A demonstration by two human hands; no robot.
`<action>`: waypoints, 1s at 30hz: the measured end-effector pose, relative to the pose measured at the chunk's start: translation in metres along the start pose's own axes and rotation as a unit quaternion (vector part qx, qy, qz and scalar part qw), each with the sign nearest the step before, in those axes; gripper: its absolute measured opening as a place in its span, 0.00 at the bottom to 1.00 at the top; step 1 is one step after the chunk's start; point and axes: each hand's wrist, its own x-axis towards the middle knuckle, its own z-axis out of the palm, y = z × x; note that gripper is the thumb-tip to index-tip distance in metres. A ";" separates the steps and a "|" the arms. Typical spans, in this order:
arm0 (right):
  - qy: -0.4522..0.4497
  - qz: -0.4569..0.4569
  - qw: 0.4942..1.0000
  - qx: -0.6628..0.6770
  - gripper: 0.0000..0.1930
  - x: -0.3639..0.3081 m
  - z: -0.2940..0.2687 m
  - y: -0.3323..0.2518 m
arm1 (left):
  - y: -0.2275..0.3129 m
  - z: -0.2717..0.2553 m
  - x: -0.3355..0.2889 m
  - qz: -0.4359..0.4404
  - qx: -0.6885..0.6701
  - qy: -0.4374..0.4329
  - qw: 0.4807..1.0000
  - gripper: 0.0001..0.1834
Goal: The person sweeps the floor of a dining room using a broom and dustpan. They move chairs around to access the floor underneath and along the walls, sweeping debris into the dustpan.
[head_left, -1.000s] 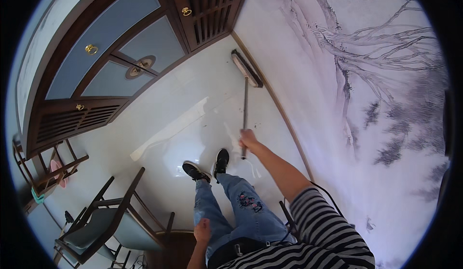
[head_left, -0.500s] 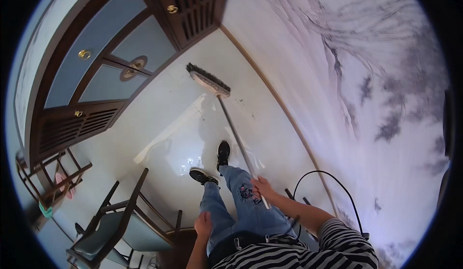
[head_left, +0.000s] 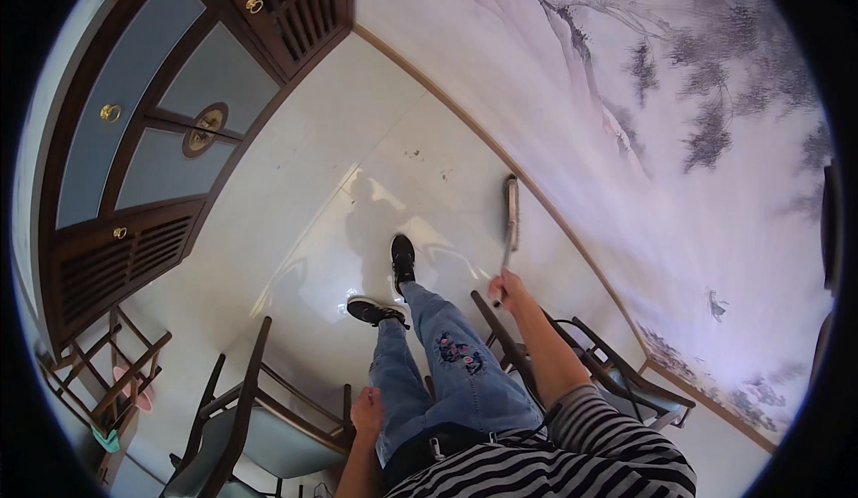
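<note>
My right hand [head_left: 508, 290] is wrapped around the pale handle of a broom [head_left: 511, 203], with the handle's end showing just below my fist. The broom's narrow head lies on the floor close to the wall's brown baseboard, bristles along its far side. My left hand [head_left: 366, 411] hangs beside my left thigh, fingers curled in and nothing visible in them. A few dark bits of debris [head_left: 413, 153] lie on the glossy pale floor [head_left: 331, 141], left of the broom head.
Dark wooden cabinets [head_left: 134, 154] with blue-grey panels line the left. A wooden chair [head_left: 241, 409] stands at lower left, another chair [head_left: 639, 382] behind my right arm by the wall. A wooden rack-like frame [head_left: 107, 373] stands farther left. The right wall [head_left: 679, 194] bears a landscape mural.
The broom head has swung right, from mid-floor to beside the baseboard, and turned lengthwise along it. My right hand has moved forward and right with the handle. My left hand stays by my thigh.
</note>
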 end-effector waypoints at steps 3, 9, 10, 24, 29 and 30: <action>-0.047 0.113 0.984 0.131 0.19 0.043 0.071 0.033 | -0.011 -0.001 -0.007 -0.006 0.003 -0.002 1.000 0.14; -0.010 0.104 0.990 -0.098 0.22 -0.005 0.235 0.109 | -0.012 -0.010 -0.024 -0.053 -0.020 0.007 0.998 0.14; -0.007 0.146 0.983 -0.115 0.22 0.004 0.239 0.126 | -0.012 -0.010 -0.024 -0.041 -0.016 0.005 0.999 0.14; -0.114 0.120 0.973 -0.162 0.13 -0.125 0.195 0.060 | -0.023 0.005 -0.022 -0.051 -0.055 0.052 0.996 0.12; -0.048 -0.068 0.954 -0.288 0.15 0.003 0.191 0.003 | -0.047 0.033 -0.019 -0.082 -0.049 0.050 0.994 0.13; -0.099 -0.064 0.951 -0.287 0.16 0.041 0.193 -0.014 | -0.049 0.035 -0.018 -0.086 -0.058 0.039 0.994 0.13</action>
